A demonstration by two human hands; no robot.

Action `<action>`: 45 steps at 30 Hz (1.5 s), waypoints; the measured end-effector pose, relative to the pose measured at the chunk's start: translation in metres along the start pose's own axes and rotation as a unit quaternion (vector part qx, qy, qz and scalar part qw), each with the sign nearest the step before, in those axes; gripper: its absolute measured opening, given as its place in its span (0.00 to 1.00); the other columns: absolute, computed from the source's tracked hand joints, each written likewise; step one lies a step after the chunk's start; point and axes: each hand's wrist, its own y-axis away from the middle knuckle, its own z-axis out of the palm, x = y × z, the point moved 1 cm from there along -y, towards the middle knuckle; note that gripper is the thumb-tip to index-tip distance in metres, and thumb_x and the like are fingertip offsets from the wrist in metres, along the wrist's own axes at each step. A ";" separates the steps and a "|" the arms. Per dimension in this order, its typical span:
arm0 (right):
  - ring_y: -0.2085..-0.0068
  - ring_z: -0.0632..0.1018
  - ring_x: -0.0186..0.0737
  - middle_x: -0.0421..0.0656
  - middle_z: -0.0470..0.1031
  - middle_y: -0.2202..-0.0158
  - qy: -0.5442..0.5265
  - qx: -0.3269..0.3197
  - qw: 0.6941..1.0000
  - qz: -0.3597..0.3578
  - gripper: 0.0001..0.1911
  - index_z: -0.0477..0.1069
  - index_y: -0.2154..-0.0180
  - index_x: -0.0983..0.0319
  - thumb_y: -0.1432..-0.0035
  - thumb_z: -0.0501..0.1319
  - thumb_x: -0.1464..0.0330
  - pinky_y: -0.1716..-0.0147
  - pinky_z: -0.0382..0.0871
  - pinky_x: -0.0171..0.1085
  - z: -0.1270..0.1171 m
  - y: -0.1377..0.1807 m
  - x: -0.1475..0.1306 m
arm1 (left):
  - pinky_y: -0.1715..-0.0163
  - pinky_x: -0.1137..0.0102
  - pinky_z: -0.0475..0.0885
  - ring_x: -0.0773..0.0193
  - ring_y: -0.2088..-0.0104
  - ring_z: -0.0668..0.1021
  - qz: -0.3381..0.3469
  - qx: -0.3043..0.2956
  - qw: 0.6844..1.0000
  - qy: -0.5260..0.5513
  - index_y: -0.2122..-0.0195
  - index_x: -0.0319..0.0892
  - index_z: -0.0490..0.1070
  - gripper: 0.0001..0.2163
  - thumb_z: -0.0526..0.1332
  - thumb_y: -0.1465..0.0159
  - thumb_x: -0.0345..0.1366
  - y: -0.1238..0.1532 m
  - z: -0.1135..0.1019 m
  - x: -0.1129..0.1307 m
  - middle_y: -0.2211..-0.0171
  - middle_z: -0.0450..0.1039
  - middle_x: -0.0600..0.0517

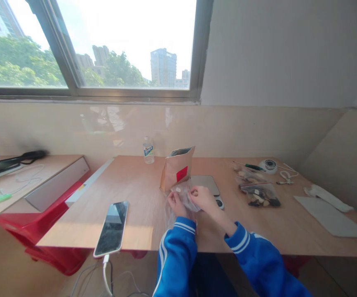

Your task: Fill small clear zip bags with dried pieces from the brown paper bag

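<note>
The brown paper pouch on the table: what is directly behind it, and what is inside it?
Behind the brown paper pouch are bare table and the tiled wall; a water bottle stands to its left. Its top is open, but the contents cannot be seen from this angle.

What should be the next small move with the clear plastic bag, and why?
Probably pull the mouth of the clear plastic bag open. The left hand and the right hand both pinch its top edge, close together above the table, and the brown paper pouch stands open just behind.
</note>
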 end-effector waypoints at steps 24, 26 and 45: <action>0.68 0.73 0.33 0.40 0.77 0.69 -0.022 0.067 0.939 -0.335 0.12 0.75 0.68 0.60 0.39 0.55 0.63 0.69 0.60 0.30 -0.068 -0.110 -0.062 | 0.69 0.68 0.69 0.66 0.72 0.71 -0.001 0.004 0.995 -0.101 0.68 0.44 0.59 0.03 0.50 0.40 0.37 0.002 0.001 0.003 0.73 0.63 0.54; 0.70 0.72 0.33 0.40 0.76 0.71 0.012 0.051 0.943 -0.328 0.15 0.75 0.69 0.59 0.38 0.54 0.60 0.71 0.58 0.31 -0.074 -0.108 -0.067 | 0.68 0.68 0.69 0.66 0.72 0.71 -0.003 0.004 0.996 -0.093 0.68 0.44 0.59 0.03 0.51 0.40 0.36 0.002 0.001 0.003 0.73 0.63 0.54; 0.58 0.70 0.41 0.42 0.72 0.63 -0.009 0.149 0.932 -0.330 0.13 0.72 0.54 0.53 0.37 0.53 0.65 0.54 0.58 0.40 -0.059 -0.114 -0.070 | 0.70 0.69 0.69 0.67 0.74 0.70 -0.018 -0.001 0.998 -0.059 0.67 0.44 0.61 0.05 0.52 0.41 0.38 0.004 0.002 0.006 0.74 0.63 0.55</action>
